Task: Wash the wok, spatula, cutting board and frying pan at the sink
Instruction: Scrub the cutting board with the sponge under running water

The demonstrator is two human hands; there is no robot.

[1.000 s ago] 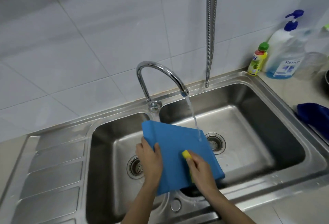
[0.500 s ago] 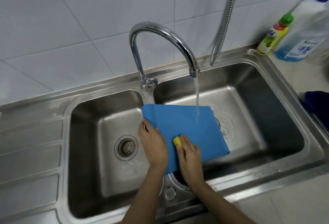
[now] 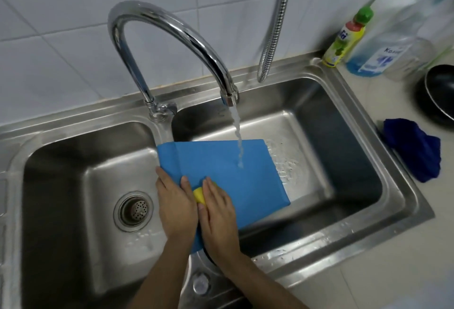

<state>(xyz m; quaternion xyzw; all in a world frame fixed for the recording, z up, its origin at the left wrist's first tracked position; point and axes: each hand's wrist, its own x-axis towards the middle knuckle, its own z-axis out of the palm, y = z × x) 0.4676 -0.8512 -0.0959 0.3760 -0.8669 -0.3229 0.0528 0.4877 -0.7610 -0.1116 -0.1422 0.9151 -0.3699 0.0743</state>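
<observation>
The left hand (image 3: 175,206) gripped the blue cutting board (image 3: 228,173) by its near edge, tilting it over the sink divider so tap water (image 3: 238,146) ran off ahead of the fingers, while the right hand (image 3: 217,213) pressed a yellow sponge (image 3: 199,195) flat on it.

Two sink basins, left (image 3: 73,186) and right (image 3: 344,161); one drain strainer (image 3: 134,211) in view; one tap (image 3: 172,45) with one stream of water (image 3: 238,146); one hanging metal hose (image 3: 276,26); one blue cutting board (image 3: 233,173); one yellow sponge (image 3: 199,195); two hands, left hand (image 3: 175,206) and right hand (image 3: 218,215); on the worktop (image 3: 368,272), one green-capped bottle (image 3: 345,38), one pump bottle (image 3: 388,38), one blue cloth (image 3: 417,149), one dark pan (image 3: 439,95).
</observation>
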